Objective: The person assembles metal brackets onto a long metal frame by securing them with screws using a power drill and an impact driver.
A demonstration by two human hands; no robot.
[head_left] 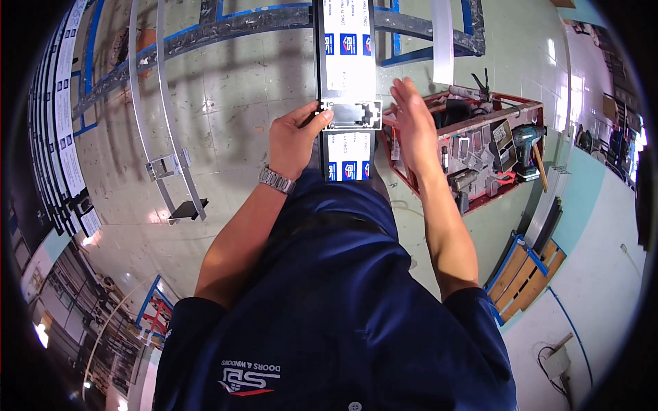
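A long dark metal profile [349,75], faced with printed white and blue film, runs away from my waist. Across it sits a short silver piece of aluminium profile [353,115], its hollow rectangular outline turned up toward me. My left hand [295,137] closes on the left end of this short piece, thumb on top and fingers at the side. Just beyond its right end, my right hand [413,127] is raised with fingers stretched out and holds nothing. A metal watch [277,181] circles my left wrist.
A red-framed tool cart [473,205] with metal parts and a cordless drill [526,147] stands close on the right. A blue-and-grey frame [274,20] spans the far side. Two thin metal rails [164,103] are at left, near stacked film-covered profiles [65,130].
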